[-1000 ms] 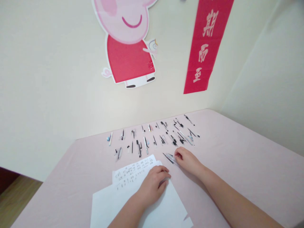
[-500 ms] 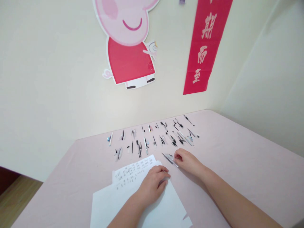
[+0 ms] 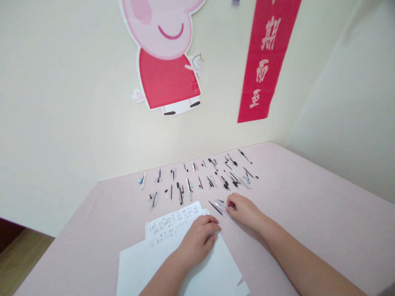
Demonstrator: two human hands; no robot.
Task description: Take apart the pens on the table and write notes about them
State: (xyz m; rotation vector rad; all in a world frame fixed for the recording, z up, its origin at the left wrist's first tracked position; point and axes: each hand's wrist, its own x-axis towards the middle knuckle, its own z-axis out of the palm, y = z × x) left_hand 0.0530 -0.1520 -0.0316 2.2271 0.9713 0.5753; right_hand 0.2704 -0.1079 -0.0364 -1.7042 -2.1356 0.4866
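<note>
My left hand (image 3: 202,234) lies on the upper right part of the white paper sheets (image 3: 148,267), its fingers stretched out and slightly bent. To the right of the paper, my right hand (image 3: 242,206) rests low on the table with thumb and fingers drawn together. At its fingertips lie a dark, thin pen refill (image 3: 215,207) and a clear pen barrel (image 3: 221,204). What the fingers pinch, if anything, is hidden. Handwriting covers the top of the sheets.
Several pens and loose pen parts (image 3: 180,193) lie in rough rows across the pink tablecloth (image 3: 308,197), toward the wall. A pink pig cutout (image 3: 169,80) and a red banner (image 3: 262,74) hang on the wall.
The dark refill has shifted slightly to the left and now lies more apart from the clear barrel. My right hand has barely moved; my left hand stays on the paper.
</note>
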